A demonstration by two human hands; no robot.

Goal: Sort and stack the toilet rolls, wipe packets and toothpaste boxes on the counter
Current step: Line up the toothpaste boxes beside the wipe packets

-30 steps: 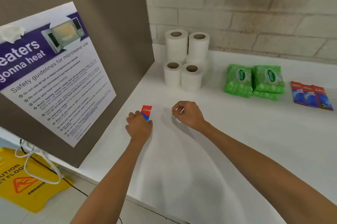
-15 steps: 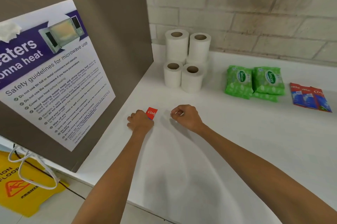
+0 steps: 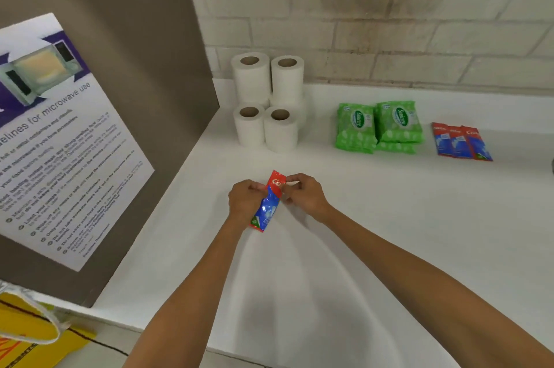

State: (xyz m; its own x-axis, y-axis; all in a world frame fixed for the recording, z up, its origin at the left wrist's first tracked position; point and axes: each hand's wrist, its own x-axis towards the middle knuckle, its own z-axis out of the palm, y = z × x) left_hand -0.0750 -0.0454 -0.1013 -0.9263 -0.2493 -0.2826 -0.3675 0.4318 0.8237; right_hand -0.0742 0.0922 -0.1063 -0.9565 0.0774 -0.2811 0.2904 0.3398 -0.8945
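Note:
A red and blue toothpaste box point(image 3: 269, 205) is held above the white counter point(image 3: 389, 217) by both hands. My left hand point(image 3: 246, 199) grips its left side and my right hand point(image 3: 304, 193) pinches its red top end. Several white toilet rolls point(image 3: 266, 100) stand stacked in the back corner. Green wipe packets point(image 3: 379, 127) lie piled to their right. More red and blue toothpaste boxes point(image 3: 461, 142) lie side by side further right.
A brown panel point(image 3: 120, 97) with a microwave safety poster point(image 3: 60, 139) rises along the counter's left edge. A brick wall point(image 3: 389, 22) runs behind the counter. A yellow wet floor sign point(image 3: 30, 340) lies on the floor at lower left.
The toothpaste box has come up out of my left fist into full view. My right hand has moved left and taken hold of its red end.

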